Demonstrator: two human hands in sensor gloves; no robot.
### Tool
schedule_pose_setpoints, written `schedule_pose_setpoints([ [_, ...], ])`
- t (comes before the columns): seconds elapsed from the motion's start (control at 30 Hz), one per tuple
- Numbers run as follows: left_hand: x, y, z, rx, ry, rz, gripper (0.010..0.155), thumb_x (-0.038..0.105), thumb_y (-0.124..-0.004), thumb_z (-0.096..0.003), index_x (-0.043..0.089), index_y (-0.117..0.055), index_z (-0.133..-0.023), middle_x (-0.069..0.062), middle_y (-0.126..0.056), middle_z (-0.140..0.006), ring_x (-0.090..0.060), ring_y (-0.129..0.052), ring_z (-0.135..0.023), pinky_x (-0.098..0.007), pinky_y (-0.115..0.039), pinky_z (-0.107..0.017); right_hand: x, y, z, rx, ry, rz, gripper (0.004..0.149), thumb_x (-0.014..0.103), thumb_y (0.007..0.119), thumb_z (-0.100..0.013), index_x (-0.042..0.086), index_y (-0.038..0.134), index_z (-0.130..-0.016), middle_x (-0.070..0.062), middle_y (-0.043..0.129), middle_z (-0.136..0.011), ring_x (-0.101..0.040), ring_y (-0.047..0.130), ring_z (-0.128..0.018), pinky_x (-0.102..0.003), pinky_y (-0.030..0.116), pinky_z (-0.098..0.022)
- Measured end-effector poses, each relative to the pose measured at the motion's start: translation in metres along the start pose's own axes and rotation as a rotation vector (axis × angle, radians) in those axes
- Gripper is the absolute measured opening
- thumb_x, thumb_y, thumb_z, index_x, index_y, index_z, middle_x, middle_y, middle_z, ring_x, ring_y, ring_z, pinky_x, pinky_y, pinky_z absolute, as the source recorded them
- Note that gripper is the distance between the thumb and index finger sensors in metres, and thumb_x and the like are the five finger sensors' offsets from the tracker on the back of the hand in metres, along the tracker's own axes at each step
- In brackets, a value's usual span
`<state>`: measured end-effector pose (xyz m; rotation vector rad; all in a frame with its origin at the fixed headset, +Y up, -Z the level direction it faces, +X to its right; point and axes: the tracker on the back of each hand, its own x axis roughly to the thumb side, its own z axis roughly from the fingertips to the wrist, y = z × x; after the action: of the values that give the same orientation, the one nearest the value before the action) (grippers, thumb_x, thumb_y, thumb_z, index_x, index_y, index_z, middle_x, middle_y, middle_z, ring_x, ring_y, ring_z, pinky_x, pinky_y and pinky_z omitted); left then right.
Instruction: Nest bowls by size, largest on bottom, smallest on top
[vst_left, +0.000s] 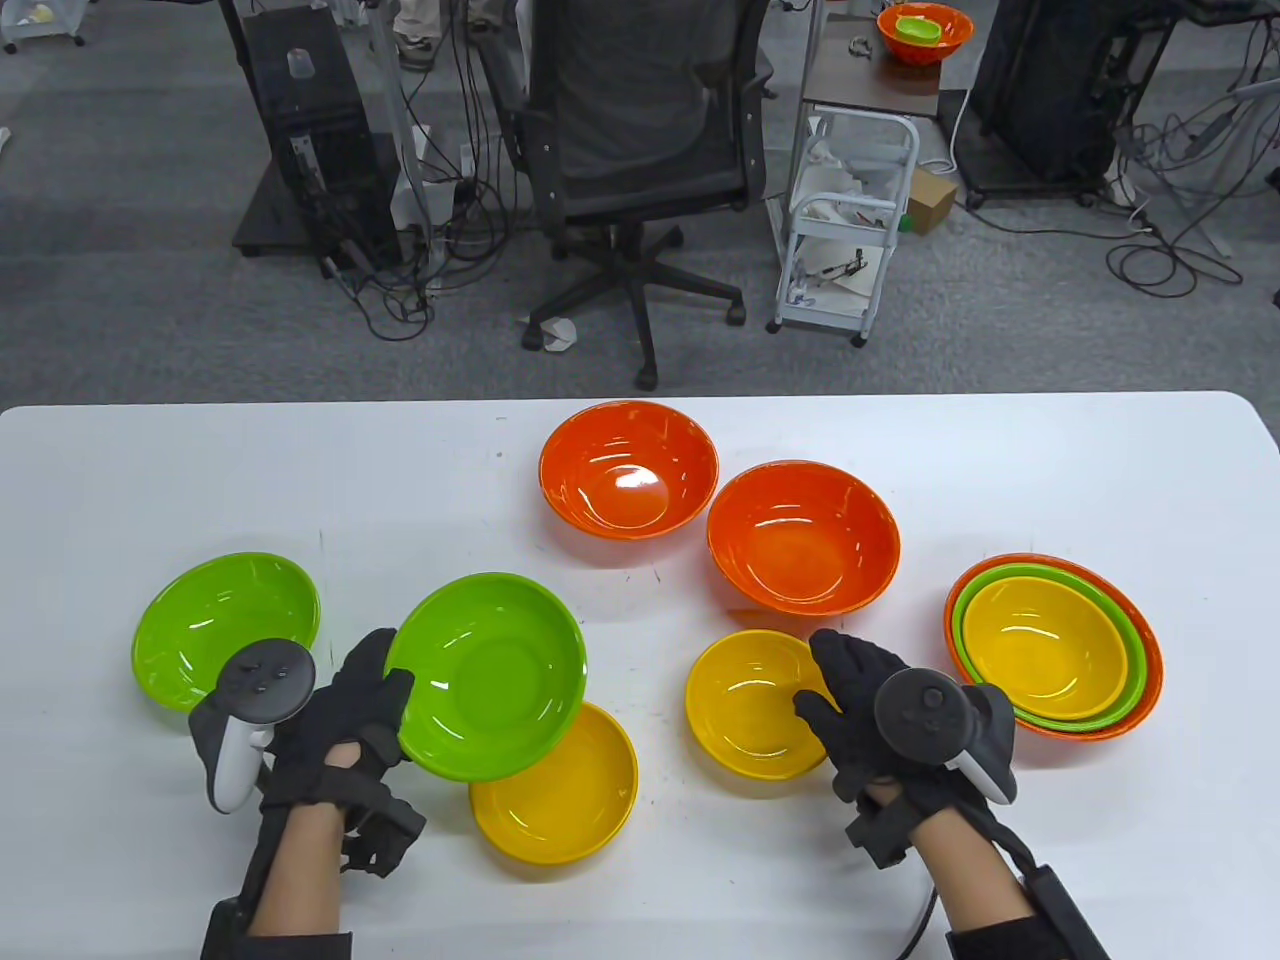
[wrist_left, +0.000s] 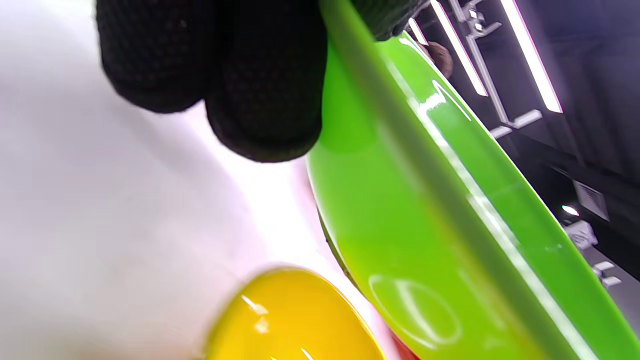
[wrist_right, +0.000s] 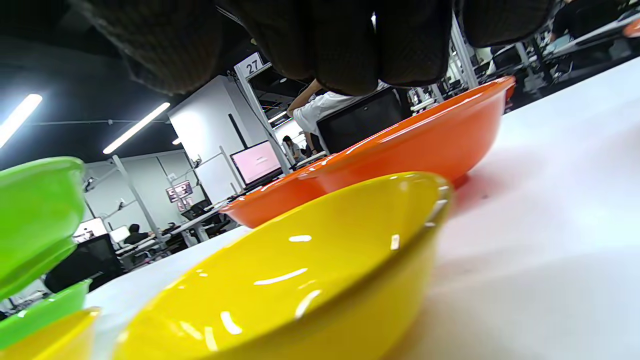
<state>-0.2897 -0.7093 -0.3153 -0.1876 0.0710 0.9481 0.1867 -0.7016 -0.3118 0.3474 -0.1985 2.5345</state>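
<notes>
My left hand grips the left rim of a green bowl and holds it tilted above a yellow bowl. The left wrist view shows my fingers under the green bowl, with the yellow bowl below. My right hand is open over the right rim of a second yellow bowl, which fills the right wrist view below my fingers. Two orange bowls and another green bowl stand singly.
A nested stack of orange, green and yellow bowls stands at the right, close to my right hand. The white table ends just behind the orange bowls. An office chair and a cart stand beyond it.
</notes>
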Motion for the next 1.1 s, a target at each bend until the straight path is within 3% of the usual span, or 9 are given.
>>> schedule_pose_setpoints([
  [0.33,0.038,-0.059,0.001,-0.137,-0.150,-0.038,0.065,0.031,-0.070,-0.0546,0.016,-0.042,-0.112,-0.014,-0.080,-0.092,-0.020,-0.104,-0.045,-0.037,-0.091,-0.041,0.020,0.007,0.003,0.102,-0.031,-0.245,0.077,0.049,0.079,-0.045,0.004,0.057,-0.104,-0.023,0.075,-0.094,-0.054,0.075,-0.080,-0.067,0.064,-0.057],
  [0.57,0.053,-0.085,0.004,-0.221,-0.208,-0.055,0.067,0.031,-0.071,-0.0542,0.017,-0.041,-0.112,-0.015,-0.077,-0.095,-0.021,-0.105,-0.047,-0.038,-0.092,-0.042,0.027,0.014,0.003,0.138,0.008,-0.300,0.078,0.051,0.079,-0.045,0.001,0.059,-0.102,-0.020,0.090,-0.073,-0.048,0.090,-0.056,-0.060,0.075,-0.043],
  [0.67,0.057,-0.091,0.005,-0.249,-0.226,-0.030,0.067,0.030,-0.071,-0.0541,0.017,-0.041,-0.112,-0.016,-0.077,-0.095,-0.022,-0.105,-0.047,-0.038,-0.092,-0.042,0.026,0.016,0.001,0.160,0.024,-0.320,0.076,0.049,0.080,-0.045,-0.001,0.062,-0.100,-0.016,0.093,-0.064,-0.043,0.094,-0.045,-0.056,0.078,-0.036],
  [0.8,0.061,-0.098,0.006,-0.284,-0.236,-0.033,0.068,0.031,-0.071,-0.0541,0.018,-0.040,-0.113,-0.016,-0.075,-0.097,-0.022,-0.104,-0.049,-0.038,-0.091,-0.043,0.026,0.022,-0.002,0.184,0.062,-0.392,0.065,0.036,0.082,-0.047,-0.007,0.068,-0.093,-0.014,0.096,-0.050,-0.038,0.096,-0.032,-0.053,0.080,-0.027],
  [1.1,0.059,-0.092,-0.001,-0.324,-0.272,-0.029,0.067,0.038,-0.071,-0.0543,0.016,-0.045,-0.112,-0.014,-0.080,-0.094,-0.020,-0.103,-0.052,-0.039,-0.089,-0.045,0.024,0.022,-0.010,0.102,0.092,-0.411,0.055,0.029,0.080,-0.047,-0.009,0.073,-0.086,-0.014,0.094,-0.041,-0.036,0.094,-0.021,-0.050,0.080,-0.022],
])
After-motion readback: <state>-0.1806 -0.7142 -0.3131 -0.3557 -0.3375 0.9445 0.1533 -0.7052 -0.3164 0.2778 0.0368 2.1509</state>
